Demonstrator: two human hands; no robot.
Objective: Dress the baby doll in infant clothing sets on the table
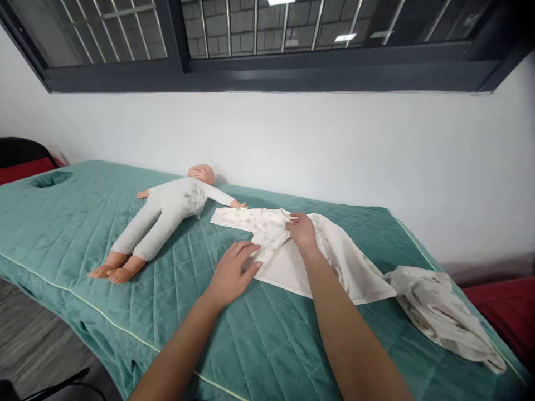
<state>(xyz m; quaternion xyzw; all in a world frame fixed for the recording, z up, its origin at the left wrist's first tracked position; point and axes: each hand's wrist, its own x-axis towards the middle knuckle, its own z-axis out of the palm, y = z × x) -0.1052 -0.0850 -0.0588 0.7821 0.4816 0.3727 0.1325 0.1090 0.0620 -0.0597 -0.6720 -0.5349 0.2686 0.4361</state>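
A: Where is the shirt (284,262) that you are handling?

B: You have it at the middle of the frame, spread on the green bed (259,328). One sleeve points left, and the plain inner side shows below your fingers; the rest runs in folds toward the lower right.

A: And your left hand (236,273)?

B: It is at the centre of the frame, its fingers and thumb spread apart. You have the fingertips on the shirt's near left edge, with nothing clenched between them.

A: What about your right hand (301,228)?

B: You hold it bent over the upper part of the shirt, fingertips at the edge of the front opening. Whether you are pinching the fabric or only touching it, I cannot tell.

A: What else lies around you?

B: Left of centre, a doll (171,203) in white lies on its back, head toward the wall (313,145), one arm reaching just beside the sleeve. At the lower right, a crumpled cloth (438,312) meets the shirt's corner. Above the wall, you face a dark window frame (267,72) along the top.
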